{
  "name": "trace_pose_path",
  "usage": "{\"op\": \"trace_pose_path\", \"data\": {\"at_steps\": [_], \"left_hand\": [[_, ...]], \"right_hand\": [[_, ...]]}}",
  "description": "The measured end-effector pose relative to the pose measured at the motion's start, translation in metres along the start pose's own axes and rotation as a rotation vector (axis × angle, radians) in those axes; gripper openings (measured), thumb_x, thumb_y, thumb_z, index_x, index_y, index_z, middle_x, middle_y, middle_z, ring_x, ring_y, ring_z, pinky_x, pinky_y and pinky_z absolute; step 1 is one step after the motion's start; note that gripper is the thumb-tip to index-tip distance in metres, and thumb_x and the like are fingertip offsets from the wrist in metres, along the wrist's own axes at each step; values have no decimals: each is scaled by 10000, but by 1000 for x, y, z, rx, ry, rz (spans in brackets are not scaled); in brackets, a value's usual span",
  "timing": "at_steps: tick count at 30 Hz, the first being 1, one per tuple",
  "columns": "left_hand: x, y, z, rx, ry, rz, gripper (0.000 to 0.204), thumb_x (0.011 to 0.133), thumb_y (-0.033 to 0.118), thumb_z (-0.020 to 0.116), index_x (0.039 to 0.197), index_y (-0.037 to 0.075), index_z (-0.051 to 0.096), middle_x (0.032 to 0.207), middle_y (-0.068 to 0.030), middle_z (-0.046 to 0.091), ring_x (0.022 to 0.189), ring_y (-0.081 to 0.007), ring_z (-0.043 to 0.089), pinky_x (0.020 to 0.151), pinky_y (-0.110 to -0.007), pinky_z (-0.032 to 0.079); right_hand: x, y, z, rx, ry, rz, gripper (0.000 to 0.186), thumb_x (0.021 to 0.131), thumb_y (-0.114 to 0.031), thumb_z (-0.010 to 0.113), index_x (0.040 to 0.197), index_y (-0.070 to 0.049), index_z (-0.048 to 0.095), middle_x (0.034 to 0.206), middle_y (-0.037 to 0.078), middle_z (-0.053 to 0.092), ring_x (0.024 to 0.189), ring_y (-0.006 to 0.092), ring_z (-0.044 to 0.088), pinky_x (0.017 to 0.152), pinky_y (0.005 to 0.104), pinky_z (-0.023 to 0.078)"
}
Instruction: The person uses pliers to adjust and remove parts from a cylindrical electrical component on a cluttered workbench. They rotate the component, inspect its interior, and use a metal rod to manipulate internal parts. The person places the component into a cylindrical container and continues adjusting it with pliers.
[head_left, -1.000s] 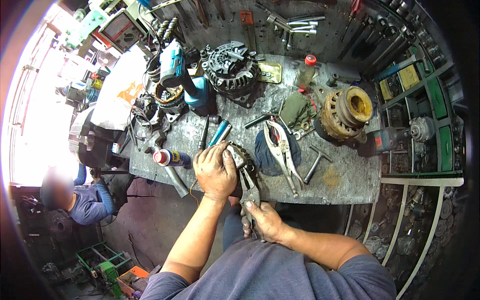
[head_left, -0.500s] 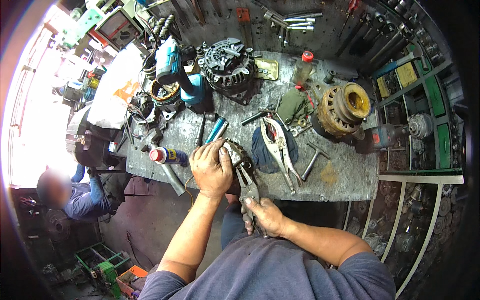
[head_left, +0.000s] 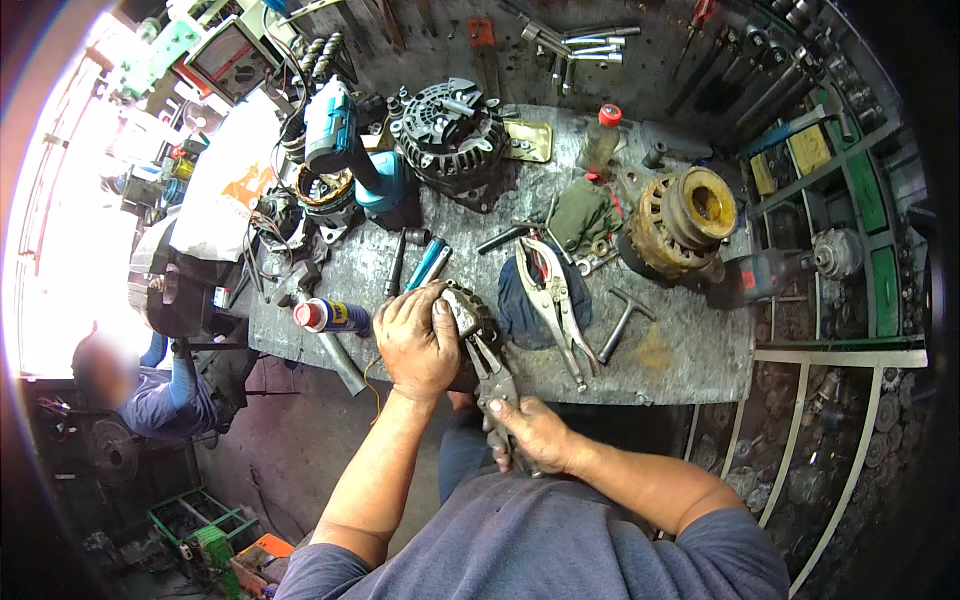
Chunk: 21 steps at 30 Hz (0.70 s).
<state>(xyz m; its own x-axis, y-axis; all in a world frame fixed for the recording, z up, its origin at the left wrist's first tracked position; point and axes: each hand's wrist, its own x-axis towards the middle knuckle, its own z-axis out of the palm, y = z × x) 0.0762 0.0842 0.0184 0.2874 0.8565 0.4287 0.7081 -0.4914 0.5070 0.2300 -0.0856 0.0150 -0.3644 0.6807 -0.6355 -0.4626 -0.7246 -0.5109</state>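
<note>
Near the bench's front edge, my left hand (head_left: pixel 418 342) is closed over a dark, round metal part (head_left: pixel 470 308), its fingers wrapped on the left side. Locking pliers (head_left: pixel 492 372) have their jaws at that part's lower right side; the exact bite is hard to see. Around the pliers' handles, close to my body, my right hand (head_left: pixel 530 432) is closed. Just right of the part, a second pair of locking pliers (head_left: pixel 552 298) lies on a dark cloth (head_left: pixel 514 318). Beside it rests a T-handle wrench (head_left: pixel 626 322). A blue spray can (head_left: pixel 346 317) with a red cap lies left of my left hand.
On the metal bench (head_left: pixel 700 350) stand an alternator (head_left: pixel 455 140), a teal cordless driver (head_left: pixel 334 125), a rusty pulley unit (head_left: pixel 676 228) and a red-capped bottle (head_left: pixel 602 140). Shelves of parts (head_left: pixel 830 230) line the right. Another person (head_left: pixel 165 395) is at the far left.
The view has shifted slightly. Both hands keep their grips on the metal part and the pliers, with hardly any visible movement.
</note>
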Motion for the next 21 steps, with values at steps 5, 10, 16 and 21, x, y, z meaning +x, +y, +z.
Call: {"op": "trace_pose_path", "data": {"at_steps": [5, 10, 16, 21], "left_hand": [[1, -1, 0, 1, 0, 9, 255, 1017, 194, 655, 1204, 83, 788, 1181, -96, 811, 1151, -320, 721, 1109, -503, 454], [0, -2, 0, -16, 7, 9, 256, 1013, 195, 661, 1202, 77, 787, 1194, -97, 811, 1158, -319, 720, 1120, -505, 450], [-1, 2, 2, 45, 22, -9, 247, 1014, 193, 654, 1195, 91, 789, 1184, -81, 811, 1147, -310, 729, 1072, -486, 463], [-2, 4, 5, 78, 40, -37, 229, 1017, 188, 647, 1178, 117, 795, 1175, -59, 813, 1146, -292, 734, 1049, -468, 468]], "right_hand": [[-4, -17, -13, -145, -11, 46, 561, 1140, -571, 569, 1084, -16, 618, 736, 66, 627, 605, 179, 634, 557, 357, 572], [-8, -34, -22, -225, -60, 77, 574, 1131, -578, 584, 1081, -8, 623, 721, 57, 609, 599, 177, 632, 552, 359, 573], [-9, -38, -28, -242, -75, 61, 595, 1126, -600, 576, 1071, -11, 634, 722, 62, 627, 584, 178, 646, 546, 357, 580], [-12, -32, -24, -228, -35, 16, 611, 1121, -611, 579, 1103, -4, 640, 728, 66, 628, 575, 170, 629, 540, 349, 571]]}}
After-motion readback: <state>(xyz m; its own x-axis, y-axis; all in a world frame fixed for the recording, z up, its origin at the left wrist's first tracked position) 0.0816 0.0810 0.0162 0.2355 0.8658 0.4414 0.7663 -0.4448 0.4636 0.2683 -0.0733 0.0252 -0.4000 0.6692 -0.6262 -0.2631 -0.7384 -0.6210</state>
